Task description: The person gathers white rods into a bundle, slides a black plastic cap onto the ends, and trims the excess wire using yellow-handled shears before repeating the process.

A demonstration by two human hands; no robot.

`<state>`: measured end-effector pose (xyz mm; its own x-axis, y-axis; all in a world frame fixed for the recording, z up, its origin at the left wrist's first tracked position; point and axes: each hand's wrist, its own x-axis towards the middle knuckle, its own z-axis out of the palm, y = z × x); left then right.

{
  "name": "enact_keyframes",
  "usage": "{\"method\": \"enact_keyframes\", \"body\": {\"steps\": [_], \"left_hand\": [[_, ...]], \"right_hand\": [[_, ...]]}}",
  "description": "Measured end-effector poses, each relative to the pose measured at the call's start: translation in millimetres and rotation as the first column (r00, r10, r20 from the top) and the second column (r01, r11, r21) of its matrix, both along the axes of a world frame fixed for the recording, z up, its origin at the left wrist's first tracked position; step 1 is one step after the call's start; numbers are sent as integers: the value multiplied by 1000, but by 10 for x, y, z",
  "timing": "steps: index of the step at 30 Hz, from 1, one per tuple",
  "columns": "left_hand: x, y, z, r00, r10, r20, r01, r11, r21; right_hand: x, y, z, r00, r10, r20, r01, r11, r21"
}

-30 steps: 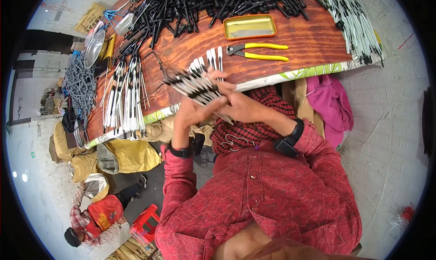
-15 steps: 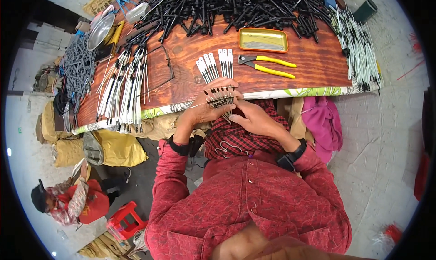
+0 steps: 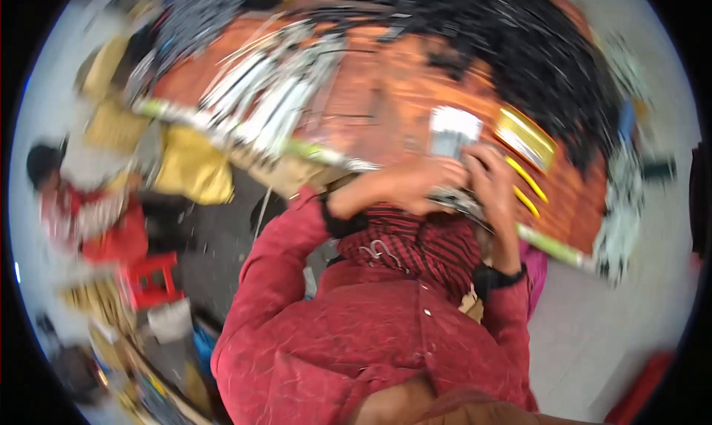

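My left hand is closed around a bundle of thin dark rods with flat white ends, at the table's near edge above my lap. The white ends point away from me, bunched side by side. My right hand is bent around the bundle's right side, its fingers against it. Motion blur smears the fingers, and the lower part of the bundle is partly hidden. Just right of my right hand lie pliers with yellow handles, their head hidden. Beyond them sits a shallow yellow tin.
A heap of black rod-like parts covers the far side of the wooden table. White rods lie at the left and right edge. At far left another person sits near a red stool.
The view has swung, so the table appears tilted and blurred. The white ends, fanned out before in two groups, now sit close together. My hands remain at the bundle.
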<state>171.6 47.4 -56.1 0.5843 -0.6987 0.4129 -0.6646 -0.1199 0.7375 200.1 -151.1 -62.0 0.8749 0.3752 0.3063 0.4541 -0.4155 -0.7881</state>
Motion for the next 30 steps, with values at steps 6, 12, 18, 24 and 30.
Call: {"method": "enact_keyframes", "body": {"steps": [6,12,18,24,30], "left_hand": [[85,-25,-453,997,64,48,-60,996,-69],[191,-17,-558,999,-22,28,26,988,-150],[308,-36,-631,994,-31,106,50,982,-180],[277,-54,-683,994,13,107,1,992,-123],[229,-89,-667,994,39,103,-29,995,-97]], "right_hand": [[141,69,-17,995,73,-63,-82,985,-154],[378,192,-31,987,66,-145,-115,924,-364],[514,257,-62,983,163,-78,-180,923,-339],[458,319,27,975,191,-113,-221,893,-392],[376,348,79,979,166,-121,-201,891,-407]]}}
